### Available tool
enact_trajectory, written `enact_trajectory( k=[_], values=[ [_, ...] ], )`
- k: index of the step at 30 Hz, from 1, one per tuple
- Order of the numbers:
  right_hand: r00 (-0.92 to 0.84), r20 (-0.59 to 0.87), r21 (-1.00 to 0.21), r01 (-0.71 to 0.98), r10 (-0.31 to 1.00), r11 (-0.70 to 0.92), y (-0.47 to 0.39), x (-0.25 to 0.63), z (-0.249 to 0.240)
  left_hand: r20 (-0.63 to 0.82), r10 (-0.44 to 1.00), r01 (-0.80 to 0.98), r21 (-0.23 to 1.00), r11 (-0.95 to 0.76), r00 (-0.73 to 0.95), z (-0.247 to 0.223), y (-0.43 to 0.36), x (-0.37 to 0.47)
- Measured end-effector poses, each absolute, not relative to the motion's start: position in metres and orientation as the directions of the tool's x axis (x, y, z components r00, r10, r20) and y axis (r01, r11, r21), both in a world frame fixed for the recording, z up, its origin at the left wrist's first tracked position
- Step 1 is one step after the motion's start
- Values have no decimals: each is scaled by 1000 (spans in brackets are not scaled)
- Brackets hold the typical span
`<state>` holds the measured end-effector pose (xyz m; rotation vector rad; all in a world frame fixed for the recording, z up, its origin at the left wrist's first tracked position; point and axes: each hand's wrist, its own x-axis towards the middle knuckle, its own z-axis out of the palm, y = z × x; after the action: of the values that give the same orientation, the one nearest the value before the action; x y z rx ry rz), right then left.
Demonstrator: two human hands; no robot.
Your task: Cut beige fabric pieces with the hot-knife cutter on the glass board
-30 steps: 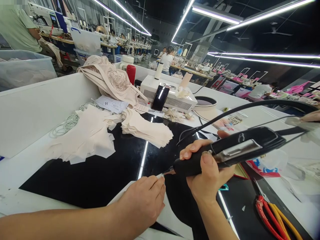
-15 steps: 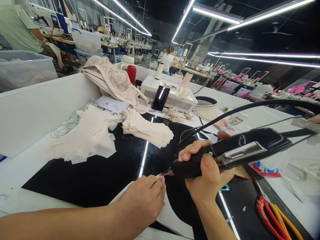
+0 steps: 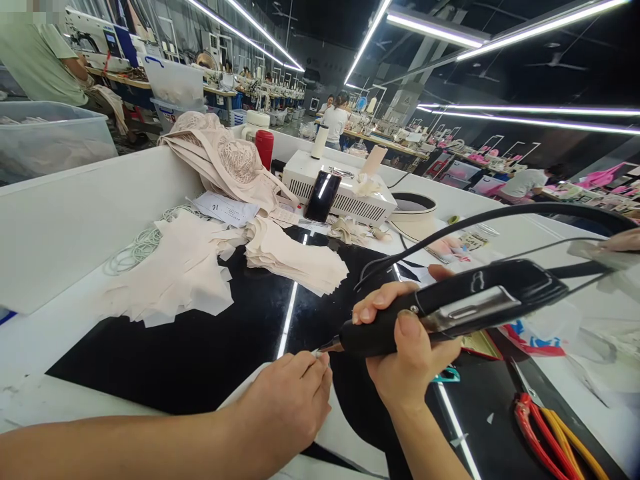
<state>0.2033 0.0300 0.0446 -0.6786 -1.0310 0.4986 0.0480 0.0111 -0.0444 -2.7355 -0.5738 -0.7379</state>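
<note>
Here, the right hand [image 3: 413, 363] grips the tool [image 3: 455, 293], the left hand [image 3: 290, 400] pinches a white bit [image 3: 319, 354] at its tip, and open board [image 3: 320, 317] parts tool from cloth [image 3: 297, 257] edge.

Fabric pieces [image 3: 175, 273] at left on worktop [image 3: 30, 373], fabric stack [image 3: 295, 257] just right, bras [image 3: 215, 157] behind both, phone [image 3: 323, 197] before box unit [image 3: 357, 203], handheld tool [image 3: 470, 303] in right hand [image 3: 407, 370], scissors [image 3: 545, 433] at front right.
</note>
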Motion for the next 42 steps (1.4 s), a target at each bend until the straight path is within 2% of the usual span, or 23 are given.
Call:
enact_trajectory(
  k=[5,10,13,17,23,26,30,33,38,42],
  values=[
    [445,596,-733,-36,668,679,30,201,42,575,297,448,-139,-883,763,-40,11,49],
    [446,592,-731,-52,671,680,32,202,45,517,204,385,-269,-883,831,-38,12,44],
    [472,592,-740,-5,653,673,28,207,54,470,142,322,-328,-888,871,-42,18,43],
    [526,596,-749,89,607,657,10,220,65,531,230,418,-266,-869,816,-44,33,44],
    [591,575,-765,143,565,628,-21,237,62,531,355,484,-123,-866,770,-40,49,39],
    [573,591,-757,149,568,636,-30,241,58,568,308,443,-115,-889,764,-33,46,38],
    [565,602,-748,151,564,646,-34,241,54,549,152,243,-98,-965,822,-15,37,38],
    [553,602,-745,128,577,654,-34,241,50,521,95,139,-46,-989,848,-7,30,39],
    [507,612,-742,102,607,663,-32,241,43,564,83,106,-8,-994,822,-10,21,47],
    [493,625,-730,97,605,676,-32,240,40,565,54,106,-59,-993,823,-11,17,58]
  ],
)
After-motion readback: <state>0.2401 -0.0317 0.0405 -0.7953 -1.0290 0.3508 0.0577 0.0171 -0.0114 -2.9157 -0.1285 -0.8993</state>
